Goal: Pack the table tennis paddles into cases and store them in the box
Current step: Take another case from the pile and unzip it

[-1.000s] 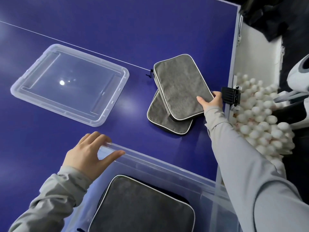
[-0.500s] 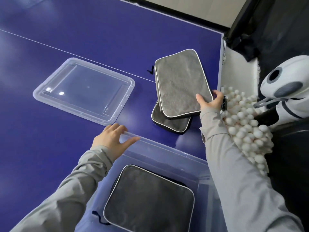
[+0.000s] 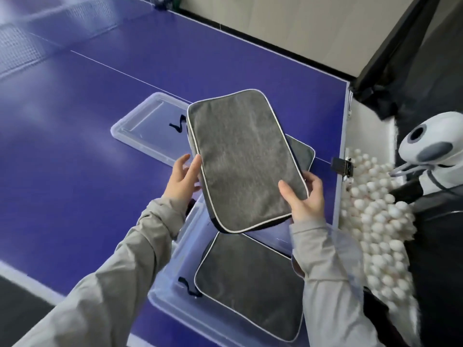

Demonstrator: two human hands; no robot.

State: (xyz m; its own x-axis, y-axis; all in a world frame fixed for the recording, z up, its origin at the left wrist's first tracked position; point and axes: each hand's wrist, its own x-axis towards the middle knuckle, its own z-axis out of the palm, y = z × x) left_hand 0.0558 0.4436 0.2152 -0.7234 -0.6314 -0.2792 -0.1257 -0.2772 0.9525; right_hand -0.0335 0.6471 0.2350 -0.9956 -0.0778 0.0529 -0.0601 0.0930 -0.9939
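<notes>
A: Where's the case?

B: Grey case (image 3: 246, 159) with white piping, up off the table (image 3: 75, 159), held flat over the far end of the box (image 3: 165, 294). My right hand (image 3: 304, 200) has the near right corner: thumb on top, fingers curled underneath. Grip firm on the case.

A: Left hand?

B: My left hand (image 3: 181, 180) is at the case's left long edge. Fingers fairly straight, tips touching the piping. Can't tell how much weight it takes; it looks like steadying, not clamping.

A: The box?

B: Clear plastic, at the near table edge, between my sleeves. One case in the box (image 3: 250, 284) already, lying flat on the bottom, black zip pull (image 3: 188, 286) at its left end. The held case overlaps its far end from above; apart, not touching as far as I can see.

A: Anything left on the table?

B: One more case on the table (image 3: 302, 152), mostly hidden behind the held one, only its right corner showing. The clear lid (image 3: 140, 126) lies flat beyond my left hand, partly covered by the held case. A black zip pull (image 3: 179, 126) dangles off the held case's far left corner.

A: Off the table?

B: To the right, a heap of white balls (image 3: 375, 234). A white-and-grey machine (image 3: 431, 151) stands behind them. Black clip (image 3: 339, 166) on the table's right edge.
</notes>
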